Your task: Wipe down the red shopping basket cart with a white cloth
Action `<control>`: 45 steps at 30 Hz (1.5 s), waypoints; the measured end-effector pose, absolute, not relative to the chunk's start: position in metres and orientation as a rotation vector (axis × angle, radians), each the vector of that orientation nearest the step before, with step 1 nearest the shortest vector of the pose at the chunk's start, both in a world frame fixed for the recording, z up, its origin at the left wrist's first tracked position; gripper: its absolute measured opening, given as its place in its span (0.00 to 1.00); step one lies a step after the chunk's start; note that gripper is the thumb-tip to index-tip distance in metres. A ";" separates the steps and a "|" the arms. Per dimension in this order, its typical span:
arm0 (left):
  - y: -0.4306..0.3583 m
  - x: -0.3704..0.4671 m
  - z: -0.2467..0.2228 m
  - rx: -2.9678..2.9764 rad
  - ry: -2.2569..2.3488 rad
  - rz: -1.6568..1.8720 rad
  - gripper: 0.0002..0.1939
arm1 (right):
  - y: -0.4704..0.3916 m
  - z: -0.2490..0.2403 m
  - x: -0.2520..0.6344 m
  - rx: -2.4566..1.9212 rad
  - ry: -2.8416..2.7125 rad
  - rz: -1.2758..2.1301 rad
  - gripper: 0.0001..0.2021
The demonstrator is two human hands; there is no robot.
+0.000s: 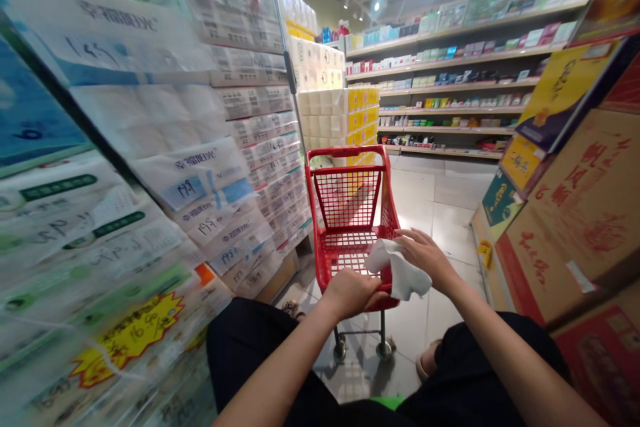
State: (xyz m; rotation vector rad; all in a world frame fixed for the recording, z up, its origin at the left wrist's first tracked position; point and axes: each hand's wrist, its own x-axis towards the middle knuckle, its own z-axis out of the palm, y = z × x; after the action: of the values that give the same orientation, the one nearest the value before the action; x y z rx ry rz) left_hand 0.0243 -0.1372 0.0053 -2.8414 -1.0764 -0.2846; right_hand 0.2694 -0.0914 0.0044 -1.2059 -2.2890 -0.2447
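A small red shopping cart [350, 171] with grid walls and a grid bottom stands upright on wheels between my knees. My left hand [353, 293] is closed on the cart's near rim, its fingertips partly hidden. My right hand [425, 257] presses a white cloth or tissue [407, 275] against the cart's near right corner. Some of the cloth hangs loose over the rim beside the fingers. The cart's basket holds nothing that I can see.
Tall stacks of wrapped tissue packs [215, 213] rise close on the left, behind a slanted metal pole [290, 70]. Cardboard boxes [580, 207] are piled on the right. Shelves of small goods [450, 87] line the back, with tiled floor [445, 207] leading there.
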 end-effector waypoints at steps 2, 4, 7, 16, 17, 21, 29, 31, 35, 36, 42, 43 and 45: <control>-0.138 0.020 0.004 -2.838 -1.041 -0.291 0.21 | -0.073 0.009 0.273 -1.250 -2.280 -0.208 0.15; -0.142 0.013 0.003 -2.840 -1.004 -0.287 0.21 | -0.054 0.012 0.275 -1.274 -2.279 -0.171 0.16; -0.149 0.001 0.002 -2.842 -0.967 -0.275 0.21 | -0.029 0.015 0.277 -1.306 -2.266 -0.145 0.17; -0.159 0.001 0.005 -2.820 -1.106 -0.319 0.25 | -0.031 0.024 0.270 -1.201 -2.333 -0.054 0.15; -0.158 0.002 0.006 -2.816 -1.113 -0.321 0.25 | -0.039 0.024 0.267 -1.186 -2.349 -0.051 0.14; -0.154 0.004 0.005 -2.802 -1.109 -0.329 0.26 | -0.083 0.023 0.251 -1.166 -2.329 -0.102 0.15; -0.150 -0.002 0.002 -2.785 -1.015 -0.352 0.22 | -0.162 0.019 0.224 -1.030 -2.375 -0.056 0.09; -0.151 -0.004 0.002 -2.788 -0.974 -0.344 0.21 | -0.169 0.016 0.223 -1.014 -2.392 -0.031 0.09; -0.153 -0.008 0.000 -2.811 -0.911 -0.347 0.21 | -0.165 0.015 0.232 -0.923 -2.488 0.024 0.10; -0.153 -0.009 0.000 -2.814 -0.906 -0.347 0.22 | -0.161 0.016 0.236 -0.893 -2.517 0.039 0.10; -0.150 -0.008 0.002 -2.818 -0.880 -0.317 0.23 | -0.119 0.014 0.264 -0.932 -2.486 0.002 0.16; -0.149 -0.007 0.003 -2.824 -0.870 -0.313 0.23 | -0.109 0.013 0.269 -0.970 -2.477 -0.008 0.17; -0.149 -0.008 0.003 -2.830 -0.859 -0.309 0.23 | -0.087 0.012 0.277 -1.057 -2.456 -0.008 0.18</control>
State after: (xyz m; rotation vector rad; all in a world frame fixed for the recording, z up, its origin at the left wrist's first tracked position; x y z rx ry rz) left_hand -0.0081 -0.1495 0.0032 -2.8299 -0.8587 -0.3094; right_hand 0.2774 -0.0868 0.0125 -1.0569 -2.4564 -0.0081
